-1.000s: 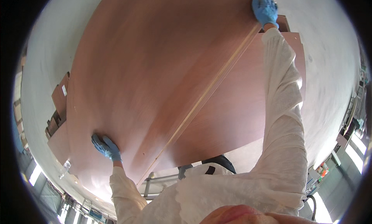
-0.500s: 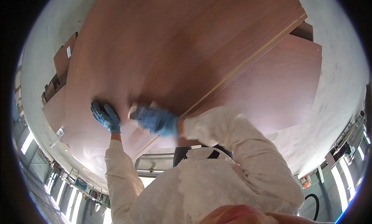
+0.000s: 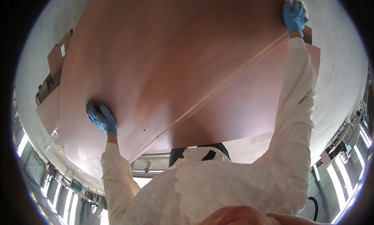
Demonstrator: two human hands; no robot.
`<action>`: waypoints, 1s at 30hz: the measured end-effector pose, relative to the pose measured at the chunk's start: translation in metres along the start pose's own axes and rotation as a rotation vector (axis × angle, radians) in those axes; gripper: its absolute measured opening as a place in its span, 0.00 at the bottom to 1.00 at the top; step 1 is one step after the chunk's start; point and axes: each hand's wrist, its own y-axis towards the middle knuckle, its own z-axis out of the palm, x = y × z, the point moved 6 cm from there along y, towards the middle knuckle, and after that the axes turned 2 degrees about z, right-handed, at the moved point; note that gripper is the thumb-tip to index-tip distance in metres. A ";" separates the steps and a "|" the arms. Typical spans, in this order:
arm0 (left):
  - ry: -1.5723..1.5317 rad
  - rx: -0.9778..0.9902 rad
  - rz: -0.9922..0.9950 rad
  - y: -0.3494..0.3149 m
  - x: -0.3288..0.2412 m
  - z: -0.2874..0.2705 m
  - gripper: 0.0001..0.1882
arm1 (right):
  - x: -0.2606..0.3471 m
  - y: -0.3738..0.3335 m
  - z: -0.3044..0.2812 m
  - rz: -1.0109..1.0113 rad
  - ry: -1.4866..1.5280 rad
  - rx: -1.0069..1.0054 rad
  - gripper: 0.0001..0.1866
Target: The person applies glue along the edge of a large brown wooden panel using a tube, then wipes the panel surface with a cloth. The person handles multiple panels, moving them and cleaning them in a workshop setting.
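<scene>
A large reddish-brown wooden panel (image 3: 175, 57) lies in front of me, its pale edge (image 3: 222, 84) running diagonally. Under it, a second brown panel (image 3: 245, 108) shows to the right. My left hand (image 3: 102, 118), in a blue glove, rests flat on the upper panel near its left side, fingers stretched out. At the far right corner my right hand (image 3: 295, 17), also gloved in blue, presses a whitish cloth (image 3: 305, 10) on the panel. The cloth's edges stick out beyond the fingers; the rest is hidden under the hand. A small dark spot (image 3: 144, 130) marks the upper panel.
More brown boards (image 3: 59, 55) stick out past the panel's left side, one with a white label (image 3: 63, 50). A pale grey surface (image 3: 339, 77) surrounds the panels. A clear plastic piece (image 3: 53, 135) lies at the left. A black hose (image 3: 314, 207) hangs at the lower right.
My right hand has swept with the cloth from near my left hand to the far right corner, the arm now stretched out. My left hand stays flat on the panel.
</scene>
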 end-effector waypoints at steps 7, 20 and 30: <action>0.034 0.020 -0.004 0.003 -0.007 -0.001 0.33 | 0.227 -0.061 -0.076 -0.418 0.496 0.068 0.28; 0.029 -0.013 0.033 -0.003 -0.007 0.005 0.32 | 0.159 0.077 -0.005 -0.235 0.107 -0.116 0.28; 0.075 -0.062 0.038 -0.002 -0.005 -0.004 0.31 | 0.555 -0.261 -0.248 -0.820 0.835 0.241 0.23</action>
